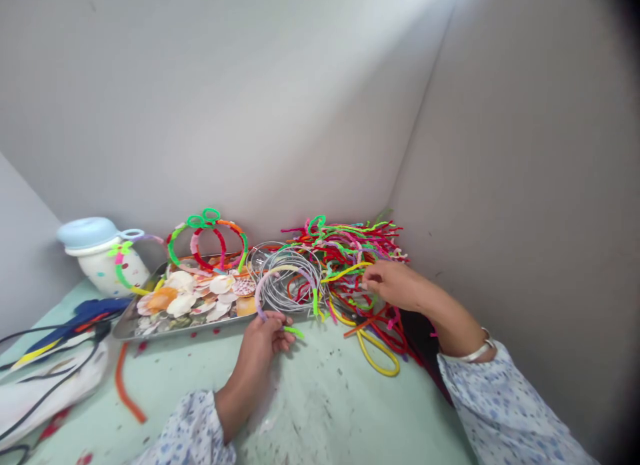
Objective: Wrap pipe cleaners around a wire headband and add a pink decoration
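Note:
My left hand [267, 338] is closed around one end of a hoop [259, 295] covered in lavender, cream and green fuzzy pipe cleaner. A short bright green piece [294, 332] sticks out past its fingertips. Over the tangled heap of coloured pipe cleaners [345, 242], my right hand [400, 283] pinches the end of a yellow pipe cleaner [345, 272]. The other end of that strand reaches toward the hoop. Behind the hoop is a coil of grey wire [275, 288].
A metal tray [190, 335] holds seashells [183, 295], with wrapped hoops [245, 242] standing over it. Left are a white jar with a blue lid [107, 268] and black cables [55, 385]. An orange strip [125, 388] lies in front; walls rise behind and to the right.

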Available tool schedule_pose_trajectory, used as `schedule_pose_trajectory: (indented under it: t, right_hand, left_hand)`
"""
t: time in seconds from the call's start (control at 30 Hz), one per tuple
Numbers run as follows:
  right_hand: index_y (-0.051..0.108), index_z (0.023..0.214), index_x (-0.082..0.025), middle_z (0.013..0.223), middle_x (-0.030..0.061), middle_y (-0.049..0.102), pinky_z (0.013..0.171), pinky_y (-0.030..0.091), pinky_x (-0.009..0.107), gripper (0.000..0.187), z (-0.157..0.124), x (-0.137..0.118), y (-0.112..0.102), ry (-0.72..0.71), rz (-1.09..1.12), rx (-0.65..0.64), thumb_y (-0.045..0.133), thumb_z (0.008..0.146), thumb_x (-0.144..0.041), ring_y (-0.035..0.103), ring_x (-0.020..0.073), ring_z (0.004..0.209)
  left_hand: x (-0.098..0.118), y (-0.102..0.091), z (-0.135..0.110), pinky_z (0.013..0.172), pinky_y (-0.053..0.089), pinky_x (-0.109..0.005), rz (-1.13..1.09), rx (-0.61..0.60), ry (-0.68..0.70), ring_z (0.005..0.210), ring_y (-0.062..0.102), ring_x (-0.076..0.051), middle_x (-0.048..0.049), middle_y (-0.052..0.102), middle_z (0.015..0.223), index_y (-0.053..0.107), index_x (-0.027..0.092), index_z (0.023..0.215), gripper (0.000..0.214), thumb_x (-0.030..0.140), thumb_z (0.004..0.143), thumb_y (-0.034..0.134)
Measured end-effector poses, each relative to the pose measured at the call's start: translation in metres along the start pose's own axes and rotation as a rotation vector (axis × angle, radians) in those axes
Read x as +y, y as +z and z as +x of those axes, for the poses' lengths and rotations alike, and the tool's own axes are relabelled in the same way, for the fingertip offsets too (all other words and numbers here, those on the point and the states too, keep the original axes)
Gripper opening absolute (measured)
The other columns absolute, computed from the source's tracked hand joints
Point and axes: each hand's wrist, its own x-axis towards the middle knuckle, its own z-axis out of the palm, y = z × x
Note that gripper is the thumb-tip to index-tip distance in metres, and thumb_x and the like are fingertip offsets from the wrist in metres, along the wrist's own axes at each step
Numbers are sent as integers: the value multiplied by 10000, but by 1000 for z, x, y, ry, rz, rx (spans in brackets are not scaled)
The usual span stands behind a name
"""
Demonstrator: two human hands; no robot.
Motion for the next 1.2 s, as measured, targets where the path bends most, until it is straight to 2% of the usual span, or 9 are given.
schedule_pose_trajectory:
  t: [0.17,0.37,0.57,0.63,0.77,0.9,0.97,1.07,1.2]
  right_hand:
    - [676,677,-170,587,-18,604,520,314,213,180,-2,2,5,-46,64,-155,539,775,-236,502,111,561]
    - [664,725,-160,602,-10,570,508,300,221,275,-4,6,-6,-30,82,-114,478,837,-330,460,116,564]
    - [715,800,-170,673,16,645,521,323,223,232,-7,6,-9,-25,76,-124,517,817,-290,509,133,596]
    - [720,811,-176,703,20,664,537,337,217,231,-7,3,-6,-40,69,-134,504,820,-258,540,139,628]
    - [727,715,-185,657,10,674,566,354,211,208,-1,-2,9,-69,22,-197,524,758,-162,576,138,632]
    - [754,874,-204,859,48,732,641,385,223,294,11,3,28,-24,-54,-198,543,702,-95,628,174,773]
    - [752,917,-214,895,55,733,654,391,224,334,16,6,36,-3,-83,-203,558,679,-83,635,183,808]
    - [755,855,-210,788,41,724,605,380,214,274,20,9,42,19,-100,-228,576,681,-96,626,164,719]
    - [736,733,-178,661,27,679,524,329,211,186,18,5,39,31,-79,-238,565,710,-109,562,130,590]
  left_hand:
    - [-1,0,0,453,436,-217,-1,-5,13,478,578,-104,-20,665,747,544,145,786,152,204,657,598]
    - [0,0,-1,441,412,-215,-10,-2,20,463,569,-100,-9,659,729,536,153,782,154,208,654,602]
    - [0,0,0,432,398,-208,-26,3,22,455,565,-94,-9,663,724,543,154,777,160,204,640,610]
    - [-1,-1,0,432,398,-207,-33,2,19,455,567,-96,-10,664,723,542,155,778,160,202,640,608]
    - [-2,-1,-1,431,395,-203,-47,-4,18,450,559,-92,-11,664,717,531,158,775,160,198,638,604]
    - [-1,0,-1,432,391,-197,-53,-7,23,454,554,-88,-8,664,719,528,158,780,156,190,644,596]
    - [0,0,-1,432,391,-200,-53,-13,22,452,554,-90,-6,662,718,528,159,781,155,191,646,597]
    - [2,1,-2,442,401,-208,-53,-24,19,457,558,-94,0,658,720,532,160,783,157,196,651,610]
    - [2,0,-2,444,397,-204,-54,-30,21,466,559,-93,-3,661,720,536,159,779,162,196,646,620]
